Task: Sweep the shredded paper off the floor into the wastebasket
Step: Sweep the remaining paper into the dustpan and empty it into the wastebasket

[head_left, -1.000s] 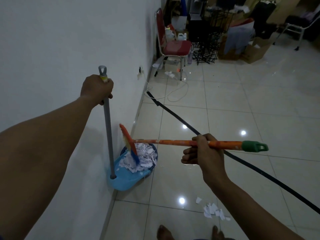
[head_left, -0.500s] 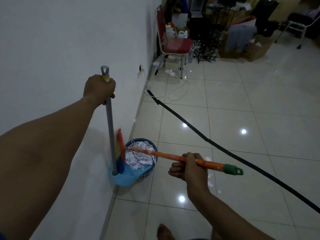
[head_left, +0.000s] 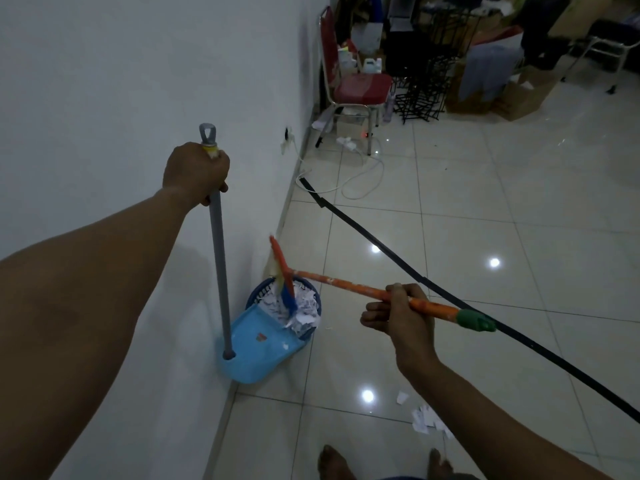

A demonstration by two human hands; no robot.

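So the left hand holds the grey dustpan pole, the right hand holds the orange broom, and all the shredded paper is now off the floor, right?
Not quite. The left hand does hold the dustpan pole and the right hand the broom, but the head view shows paper scraps on the floor near the feet.

The dustpan (head_left: 258, 344) hides the near rim of the wastebasket (head_left: 313, 301).
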